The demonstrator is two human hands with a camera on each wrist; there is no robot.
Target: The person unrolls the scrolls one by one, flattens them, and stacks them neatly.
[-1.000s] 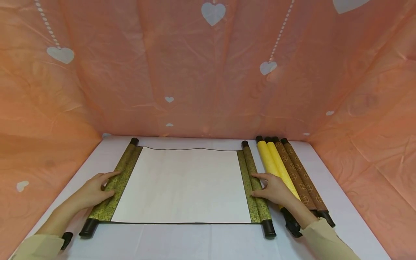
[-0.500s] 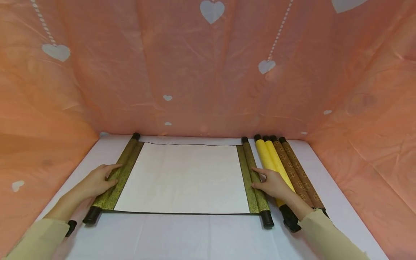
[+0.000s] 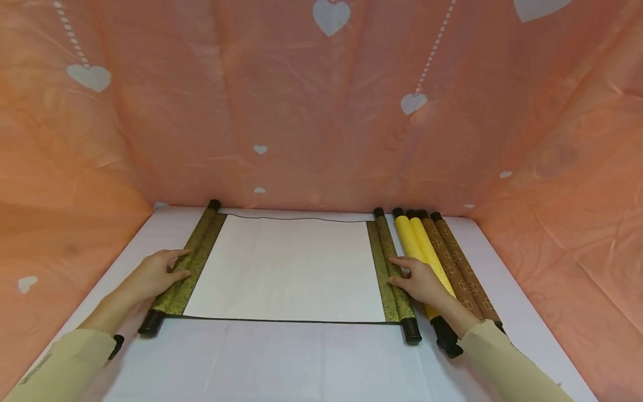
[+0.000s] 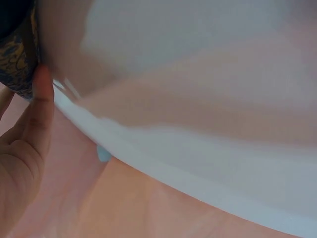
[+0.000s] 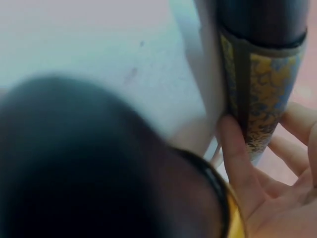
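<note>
A hanging scroll (image 3: pixel 286 268) lies partly unrolled, its white sheet facing up between two green patterned rolls with black end knobs. My left hand (image 3: pixel 150 274) grips the left roll (image 3: pixel 198 237), thumb on the near side and fingers reaching over it. On the opposite side, my right hand (image 3: pixel 424 285) holds the right roll (image 3: pixel 387 240) between thumb and fingers. The left wrist view catches the left thumb (image 4: pixel 42 87) against the patterned roll. In the right wrist view the patterned roll (image 5: pixel 267 84) stands between thumb and fingers.
Two yellow scrolls (image 3: pixel 411 240) and two brown flowered scrolls (image 3: pixel 454 262) lie side by side just right of the open one, under my right forearm. White cloth (image 3: pixel 271 363) covers the table. Orange curtain with hearts (image 3: pixel 301 111) encloses the back and sides.
The open scroll has slid away from me toward the back curtain, both hands travelling with it. Its left roll has also shifted slightly to the right.
</note>
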